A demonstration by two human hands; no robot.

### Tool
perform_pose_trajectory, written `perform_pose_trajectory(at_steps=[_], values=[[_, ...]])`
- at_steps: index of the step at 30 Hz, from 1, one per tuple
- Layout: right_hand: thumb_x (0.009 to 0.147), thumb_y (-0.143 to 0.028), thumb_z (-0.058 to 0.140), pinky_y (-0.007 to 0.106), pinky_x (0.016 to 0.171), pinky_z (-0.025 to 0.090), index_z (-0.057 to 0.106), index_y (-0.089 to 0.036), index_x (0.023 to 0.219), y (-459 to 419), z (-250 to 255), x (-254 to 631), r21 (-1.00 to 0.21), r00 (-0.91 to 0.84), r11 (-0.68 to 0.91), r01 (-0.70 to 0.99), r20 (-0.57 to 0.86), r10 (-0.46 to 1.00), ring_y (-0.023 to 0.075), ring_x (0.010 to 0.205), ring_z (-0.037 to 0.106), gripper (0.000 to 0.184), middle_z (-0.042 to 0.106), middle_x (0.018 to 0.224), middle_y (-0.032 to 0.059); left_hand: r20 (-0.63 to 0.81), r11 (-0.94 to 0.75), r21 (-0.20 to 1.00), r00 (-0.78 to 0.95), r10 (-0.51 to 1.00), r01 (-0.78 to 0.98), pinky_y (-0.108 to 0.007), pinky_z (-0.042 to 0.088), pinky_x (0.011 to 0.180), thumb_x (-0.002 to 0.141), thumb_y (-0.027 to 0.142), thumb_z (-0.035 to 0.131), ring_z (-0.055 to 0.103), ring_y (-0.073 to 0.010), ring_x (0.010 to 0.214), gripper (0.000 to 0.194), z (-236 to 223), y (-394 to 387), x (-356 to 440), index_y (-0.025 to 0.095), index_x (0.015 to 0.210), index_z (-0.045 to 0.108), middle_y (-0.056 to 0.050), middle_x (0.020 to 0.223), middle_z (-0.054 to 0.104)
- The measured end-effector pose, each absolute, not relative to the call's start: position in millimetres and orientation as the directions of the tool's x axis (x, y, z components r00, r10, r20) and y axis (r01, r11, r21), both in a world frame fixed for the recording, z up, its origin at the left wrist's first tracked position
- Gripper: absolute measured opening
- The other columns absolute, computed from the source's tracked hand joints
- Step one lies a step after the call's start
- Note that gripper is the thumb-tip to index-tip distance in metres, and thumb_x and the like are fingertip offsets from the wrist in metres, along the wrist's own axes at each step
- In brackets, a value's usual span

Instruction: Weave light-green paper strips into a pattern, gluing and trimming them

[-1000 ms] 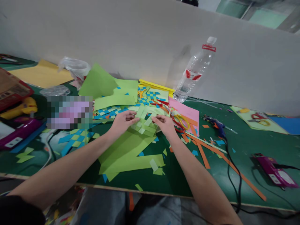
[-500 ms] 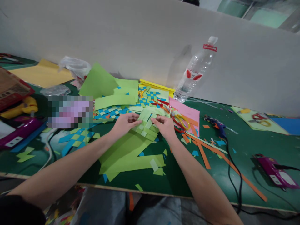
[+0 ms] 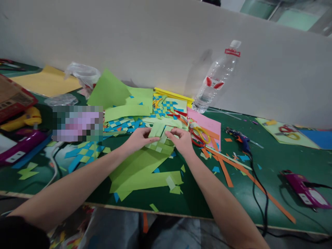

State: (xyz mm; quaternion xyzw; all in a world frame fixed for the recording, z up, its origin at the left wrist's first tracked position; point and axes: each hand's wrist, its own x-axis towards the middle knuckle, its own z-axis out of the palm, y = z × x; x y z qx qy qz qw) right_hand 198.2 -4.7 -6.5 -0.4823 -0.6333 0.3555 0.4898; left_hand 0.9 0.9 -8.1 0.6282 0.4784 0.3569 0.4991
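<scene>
Between my two hands is a small woven piece of light and darker green paper strips (image 3: 158,146), held just above the table. My left hand (image 3: 140,139) pinches its left edge, thumb on top. On the right side, my right hand (image 3: 181,138) grips it with thumb and curled forefinger near a dark slit between the strips. Below it lie larger green paper sheets (image 3: 137,167). Behind it are blue-and-green woven paper pieces (image 3: 124,123). Scissors with yellow and red handles (image 3: 201,135) rest close to my right hand.
A clear plastic bottle (image 3: 216,79) stands against the grey wall. On the right are a blue glue gun (image 3: 241,140), a purple power box (image 3: 304,190), and orange paper strips (image 3: 225,169). A yellow glue gun (image 3: 23,119) and a pixelated object (image 3: 77,123) are at left.
The woven green paper has tilted slightly between my hands. My left thumb has slid a little further right over it, and my right fingers have shifted slightly.
</scene>
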Motion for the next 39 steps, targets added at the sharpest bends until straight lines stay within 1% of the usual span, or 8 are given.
perform_pose_trajectory(at_steps=[7,18,25,28,31,34,36,39], values=[[0.07,-0.043,0.071,0.031,0.074,0.052,0.066,-0.019,0.064,-14,-1,191,-0.896,-0.056,0.345,0.28,0.344,0.937,0.0184,0.071,0.065,0.025,0.069,0.068,0.0014,-0.08,0.013,0.972,0.281,0.956,0.233,-0.028,0.051,0.053,0.061,0.043,0.08,0.068,-0.0214,0.063,0.033,-10,-2,2,0.018,0.082,0.076,-0.007,0.078,0.075],[0.078,-0.036,0.067,0.027,0.073,0.05,0.064,-0.02,0.068,-15,-4,191,-0.806,-0.108,0.5,0.318,0.493,0.863,0.015,0.07,0.062,0.019,0.066,0.071,-0.0001,-0.05,-0.033,0.949,0.253,0.966,0.315,-0.026,0.05,0.051,0.065,0.044,0.077,0.067,-0.0204,0.063,0.033,-7,-1,0,0.016,0.082,0.075,-0.007,0.079,0.075],[0.08,-0.038,0.065,0.028,0.07,0.049,0.062,-0.021,0.066,-16,-3,190,-0.787,-0.135,0.54,0.299,0.525,0.84,0.0146,0.068,0.059,0.023,0.062,0.069,0.0003,-0.037,-0.061,0.943,0.285,0.958,0.327,-0.031,0.055,0.061,0.064,0.041,0.078,0.07,-0.0229,0.068,0.029,-5,-4,1,0.017,0.08,0.075,-0.007,0.079,0.075],[0.079,-0.041,0.066,0.03,0.076,0.051,0.066,-0.021,0.08,-15,-2,191,-0.823,-0.113,0.491,0.285,0.48,0.87,0.0154,0.074,0.061,0.02,0.066,0.076,0.0013,-0.056,-0.035,0.95,0.28,0.959,0.309,-0.033,0.056,0.066,0.064,0.041,0.078,0.07,-0.0239,0.072,0.031,-3,-4,1,0.016,0.083,0.074,-0.008,0.083,0.076],[0.079,-0.046,0.065,0.032,0.082,0.052,0.061,-0.021,0.111,-10,-5,193,-0.89,-0.071,0.396,0.228,0.39,0.918,0.0161,0.087,0.064,0.041,0.068,0.103,0.0063,-0.044,-0.007,0.97,0.203,0.978,0.243,-0.036,0.057,0.071,0.065,0.043,0.078,0.071,-0.025,0.08,0.038,-3,-4,1,0.017,0.091,0.073,-0.008,0.092,0.075],[0.076,-0.051,0.066,0.03,0.081,0.054,0.053,-0.019,0.121,-2,-11,195,-0.948,-0.019,0.272,0.164,0.273,0.962,0.0167,0.094,0.063,0.056,0.062,0.12,0.0112,-0.04,0.031,0.994,0.08,0.996,0.107,-0.038,0.057,0.075,0.064,0.046,0.079,0.07,-0.0268,0.086,0.044,-6,-3,1,0.015,0.095,0.073,-0.011,0.097,0.075],[0.072,-0.051,0.069,0.029,0.076,0.055,0.054,-0.017,0.118,3,-14,196,-0.976,-0.011,0.173,0.134,0.173,0.985,0.0168,0.091,0.064,0.059,0.064,0.116,0.0119,-0.015,0.015,1.0,0.012,1.0,0.009,-0.039,0.056,0.078,0.064,0.046,0.079,0.069,-0.0274,0.09,0.045,-9,-1,0,0.015,0.096,0.072,-0.012,0.099,0.074],[0.067,-0.051,0.073,0.026,0.061,0.056,0.059,-0.016,0.109,5,-14,196,-0.997,-0.054,0.018,0.073,0.014,0.998,0.0147,0.072,0.066,0.056,0.07,0.098,0.0089,0.041,-0.047,0.996,-0.073,0.996,-0.077,-0.037,0.054,0.08,0.063,0.044,0.08,0.068,-0.0263,0.093,0.044,-13,2,0,0.015,0.094,0.072,-0.011,0.1,0.074]])
